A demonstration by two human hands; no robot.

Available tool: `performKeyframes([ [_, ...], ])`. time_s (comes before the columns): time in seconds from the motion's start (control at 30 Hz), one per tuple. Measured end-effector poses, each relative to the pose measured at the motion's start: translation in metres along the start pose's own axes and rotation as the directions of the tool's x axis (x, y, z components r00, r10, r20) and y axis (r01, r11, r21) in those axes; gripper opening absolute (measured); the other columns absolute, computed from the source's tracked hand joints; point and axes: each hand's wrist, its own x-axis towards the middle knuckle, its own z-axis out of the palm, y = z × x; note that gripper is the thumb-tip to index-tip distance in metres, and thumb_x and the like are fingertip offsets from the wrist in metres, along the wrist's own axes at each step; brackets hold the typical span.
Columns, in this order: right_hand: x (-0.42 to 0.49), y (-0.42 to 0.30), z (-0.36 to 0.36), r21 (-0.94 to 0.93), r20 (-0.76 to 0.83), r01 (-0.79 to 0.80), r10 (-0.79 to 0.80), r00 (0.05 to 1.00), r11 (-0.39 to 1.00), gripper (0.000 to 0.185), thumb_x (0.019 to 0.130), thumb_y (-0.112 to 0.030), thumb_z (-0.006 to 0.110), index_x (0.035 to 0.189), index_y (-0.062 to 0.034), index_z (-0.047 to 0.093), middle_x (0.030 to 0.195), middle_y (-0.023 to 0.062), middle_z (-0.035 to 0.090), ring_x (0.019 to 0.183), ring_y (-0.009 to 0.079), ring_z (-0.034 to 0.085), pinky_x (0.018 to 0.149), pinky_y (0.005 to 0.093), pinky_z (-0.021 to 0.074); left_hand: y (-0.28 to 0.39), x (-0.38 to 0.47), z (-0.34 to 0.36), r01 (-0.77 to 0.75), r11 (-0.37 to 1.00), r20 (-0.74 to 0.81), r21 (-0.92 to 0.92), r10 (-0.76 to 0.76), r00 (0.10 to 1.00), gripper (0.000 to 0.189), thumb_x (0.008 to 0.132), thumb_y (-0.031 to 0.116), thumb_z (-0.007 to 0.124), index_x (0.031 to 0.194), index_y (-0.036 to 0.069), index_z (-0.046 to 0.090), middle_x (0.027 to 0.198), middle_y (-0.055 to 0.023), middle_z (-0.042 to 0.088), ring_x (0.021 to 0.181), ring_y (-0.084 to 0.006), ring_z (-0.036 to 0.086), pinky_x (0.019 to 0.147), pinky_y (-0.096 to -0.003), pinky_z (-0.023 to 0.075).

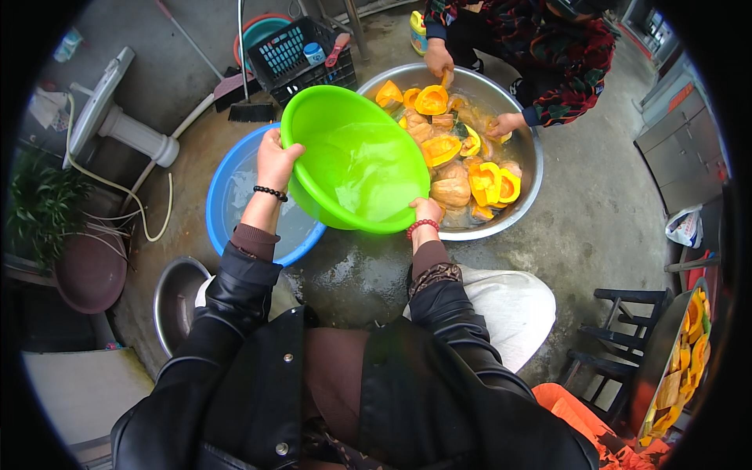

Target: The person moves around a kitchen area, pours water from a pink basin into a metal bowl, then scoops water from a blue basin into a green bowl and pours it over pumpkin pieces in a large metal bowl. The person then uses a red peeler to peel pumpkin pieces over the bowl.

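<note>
A bright green plastic basin [364,164] hangs tilted in front of me with some clear water in it. My left hand [278,161] grips its left rim, and my right hand [426,216] holds the rim at the lower right. Behind and to the right, a large metal basin [531,194] holds water and cut pumpkin pieces [442,150], orange inside with tan rind. The green basin overlaps this basin's left side in view. Under its left part stands a blue tub [220,194] with cloudy water.
Another person's hands [439,57] reach into the metal basin from the far side. A steel bowl [176,299] stands at my left, near a pedestal sink [100,111]. Black crates [294,53] and a broom [251,111] are behind. Dark stools [623,329] and a pumpkin-filled pan [658,364] stand right.
</note>
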Motion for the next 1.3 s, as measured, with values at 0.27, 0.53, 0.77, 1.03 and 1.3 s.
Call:
performKeyframes([
  [0.27,0.018,0.011,-0.011,0.025,-0.004,-0.054,0.055,0.999,0.998,0.023,0.061,0.008,0.055,0.083,0.0056,0.061,0.08,0.0115,0.062,0.07,0.0243,0.059,0.066,0.0327,0.0465,0.023,0.003,0.026,-0.006,1.0,0.114,0.013,0.004,0.993,0.043,0.07,-0.003,0.059,0.11,-0.009,0.041,0.101,-0.0145,0.058,0.089,-0.0182,0.059,0.078,-0.0271,0.0467],
  [0.53,0.053,0.035,-0.024,0.147,0.15,-0.021,-0.002,0.989,0.989,0.046,0.066,0.007,0.05,0.111,0.0016,0.052,0.098,0.0145,0.059,0.084,0.027,0.059,0.074,0.0346,0.0474,0.041,0.01,0.056,0.024,0.999,0.175,0.028,-0.029,0.984,0.047,0.071,0.0,0.063,0.11,-0.012,0.041,0.094,-0.0162,0.06,0.079,-0.0189,0.062,0.068,-0.0275,0.0507],
  [0.77,0.039,0.031,-0.025,0.181,0.316,-0.187,0.123,0.941,0.966,0.045,0.069,0.008,0.048,0.112,-0.0011,0.051,0.106,0.0143,0.057,0.095,0.0294,0.056,0.082,0.0383,0.0459,0.062,0.016,0.092,-0.086,0.995,0.293,0.055,0.066,0.954,0.05,0.068,0.006,0.066,0.108,-0.013,0.042,0.091,-0.0154,0.062,0.079,-0.0177,0.062,0.068,-0.0272,0.0501],
  [1.03,0.007,0.023,-0.011,0.356,0.51,-0.37,0.153,0.846,0.858,0.026,0.087,-0.021,0.051,0.112,-0.0119,0.05,0.097,0.006,0.057,0.086,0.0202,0.057,0.069,0.0341,0.0489,0.1,-0.005,0.144,-0.339,0.926,0.471,0.166,0.227,0.852,0.051,0.067,0.013,0.07,0.106,-0.009,0.046,0.084,-0.0124,0.06,0.076,-0.0182,0.06,0.068,-0.0284,0.0487],
  [1.3,0.0,0.032,0.01,0.339,0.587,-0.437,0.176,0.79,0.833,0.026,0.087,-0.018,0.05,0.112,-0.0099,0.049,0.099,0.0078,0.057,0.087,0.0213,0.058,0.07,0.0337,0.0497,0.14,-0.044,0.148,-0.499,0.841,0.56,0.208,0.316,0.766,0.047,0.07,0.011,0.072,0.106,-0.005,0.045,0.078,-0.0057,0.056,0.068,-0.0115,0.054,0.061,-0.0246,0.0463],
])
